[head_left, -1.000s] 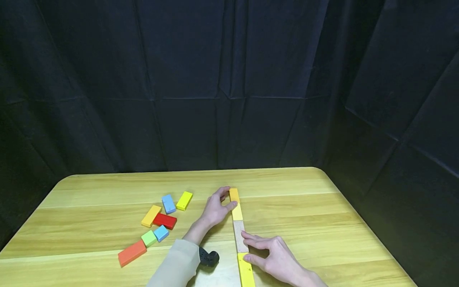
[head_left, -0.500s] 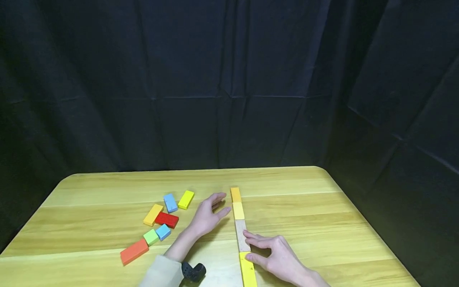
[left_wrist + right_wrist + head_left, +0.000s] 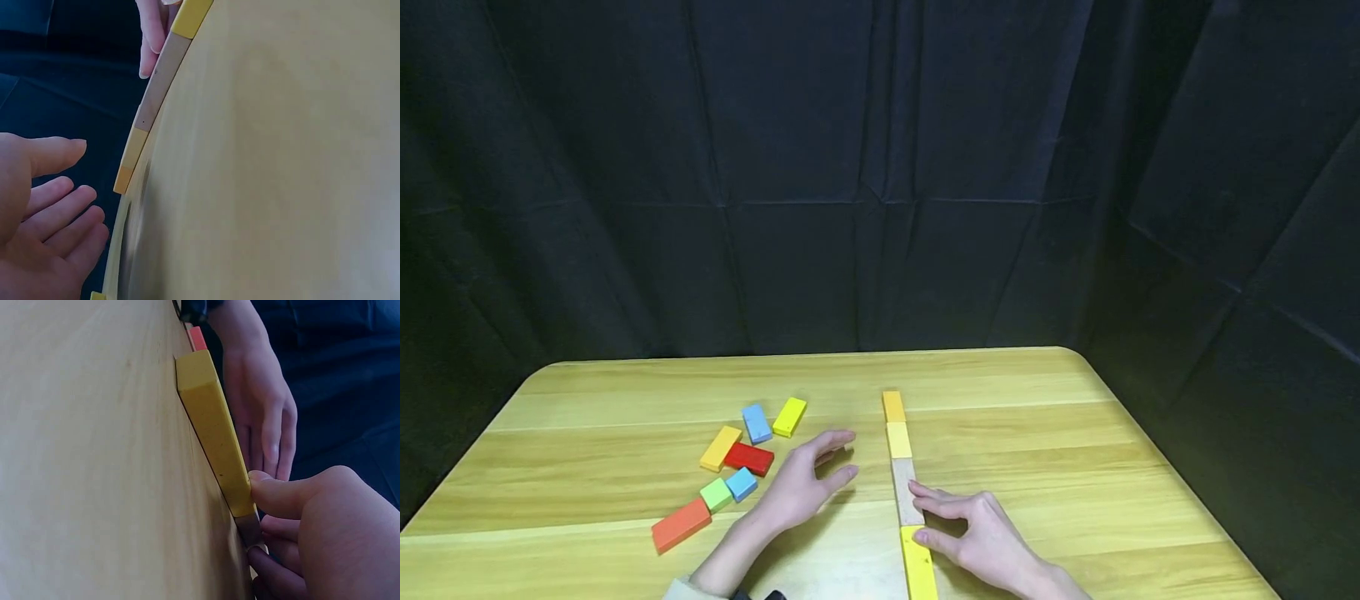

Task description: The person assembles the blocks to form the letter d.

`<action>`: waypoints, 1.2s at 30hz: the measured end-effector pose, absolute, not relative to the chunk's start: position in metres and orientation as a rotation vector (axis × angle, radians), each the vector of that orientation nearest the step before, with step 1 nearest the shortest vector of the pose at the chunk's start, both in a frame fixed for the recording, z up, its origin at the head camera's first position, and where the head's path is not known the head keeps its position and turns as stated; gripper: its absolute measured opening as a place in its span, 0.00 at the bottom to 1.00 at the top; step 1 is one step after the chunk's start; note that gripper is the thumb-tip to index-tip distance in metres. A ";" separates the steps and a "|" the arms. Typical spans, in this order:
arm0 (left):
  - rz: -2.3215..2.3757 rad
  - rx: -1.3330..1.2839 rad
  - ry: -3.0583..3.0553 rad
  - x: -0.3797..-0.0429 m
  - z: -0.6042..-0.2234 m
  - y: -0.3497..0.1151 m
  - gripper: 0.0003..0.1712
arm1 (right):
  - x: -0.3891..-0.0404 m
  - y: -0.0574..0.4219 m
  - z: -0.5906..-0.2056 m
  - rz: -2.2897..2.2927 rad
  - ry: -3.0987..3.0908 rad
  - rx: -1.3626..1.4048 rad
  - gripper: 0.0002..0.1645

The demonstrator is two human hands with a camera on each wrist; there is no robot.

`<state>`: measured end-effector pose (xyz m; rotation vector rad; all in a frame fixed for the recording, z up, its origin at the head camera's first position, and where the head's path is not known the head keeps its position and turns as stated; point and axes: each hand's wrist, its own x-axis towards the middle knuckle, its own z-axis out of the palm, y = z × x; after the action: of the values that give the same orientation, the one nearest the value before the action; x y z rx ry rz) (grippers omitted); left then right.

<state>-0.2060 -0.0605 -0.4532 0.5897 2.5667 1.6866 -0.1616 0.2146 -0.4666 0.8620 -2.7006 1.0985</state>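
A straight row of wooden blocks lies end to end: an orange block [image 3: 892, 407], a pale yellow block [image 3: 898, 439], a greyish block [image 3: 906, 492] and a yellow block [image 3: 919, 564] nearest me. My right hand [image 3: 985, 542] rests at the row's right side. Its thumb touches the yellow block and its fingertips the greyish one, also seen in the right wrist view. Left of the row, my left hand [image 3: 801, 487] hovers over the table with nothing in it, its fingers loosely bent and thumb apart.
On the table [image 3: 1075, 467], left of my left hand, several loose blocks lie about: red [image 3: 749, 459], orange-yellow [image 3: 721, 449], blue [image 3: 757, 424], bright yellow [image 3: 790, 417], a smaller blue [image 3: 742, 484], green [image 3: 716, 495] and orange-red [image 3: 681, 525]. A dark curtain [image 3: 805, 183] hangs behind.
My left hand has let go of the row's far end and moved left and toward me. My right hand stays by the greyish and yellow blocks.
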 end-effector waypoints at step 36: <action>1.548 0.259 2.875 -0.145 -0.439 -0.176 0.24 | -0.160 0.215 -0.465 1.100 -2.719 0.842 0.28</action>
<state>-0.1450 -0.1758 -0.4394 0.2587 2.8748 1.5477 -0.1603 0.2147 -0.4647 0.8422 -2.7190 1.0995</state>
